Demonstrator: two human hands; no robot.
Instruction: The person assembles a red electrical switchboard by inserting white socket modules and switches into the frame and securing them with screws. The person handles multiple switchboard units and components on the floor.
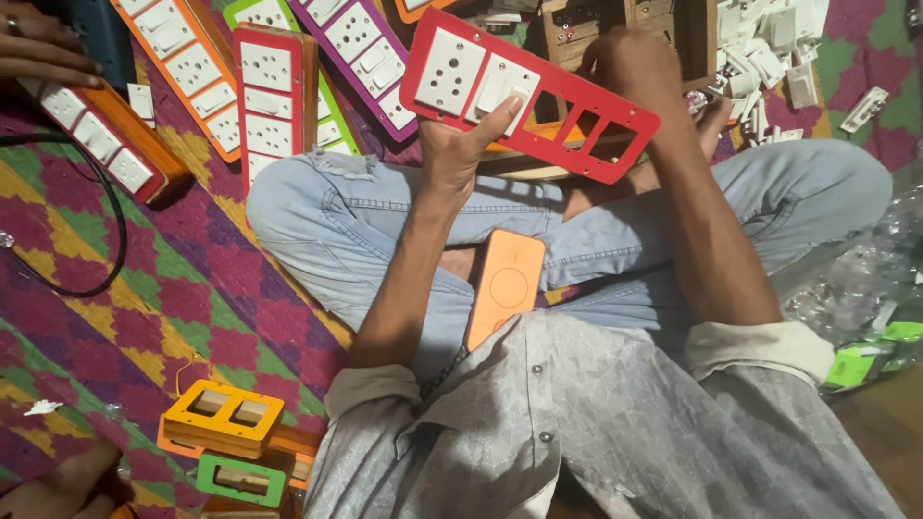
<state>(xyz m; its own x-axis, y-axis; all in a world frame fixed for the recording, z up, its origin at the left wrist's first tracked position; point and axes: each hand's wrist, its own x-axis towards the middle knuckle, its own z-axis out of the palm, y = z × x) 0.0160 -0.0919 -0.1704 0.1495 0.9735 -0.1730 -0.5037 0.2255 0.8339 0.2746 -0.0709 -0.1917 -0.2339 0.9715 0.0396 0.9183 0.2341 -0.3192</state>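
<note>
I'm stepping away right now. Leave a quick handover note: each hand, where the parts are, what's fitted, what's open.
Left hand grips the red faceplate from below, thumb on a white switch module.
Right hand is at the plate's far edge; I cannot tell whether it grips.
Fitted: a white socket module and the switch. Open: three cutouts at the plate's right end.
Loose white modules lie top right; an orange phone rests on the lap.

The red plate (538, 96) looks like matt, smooth plastic with glossy white plastic switches (500, 88). The jeans (336, 221) are faded denim; the rug (144, 288) at 9 o'clock is woven cloth.
</note>
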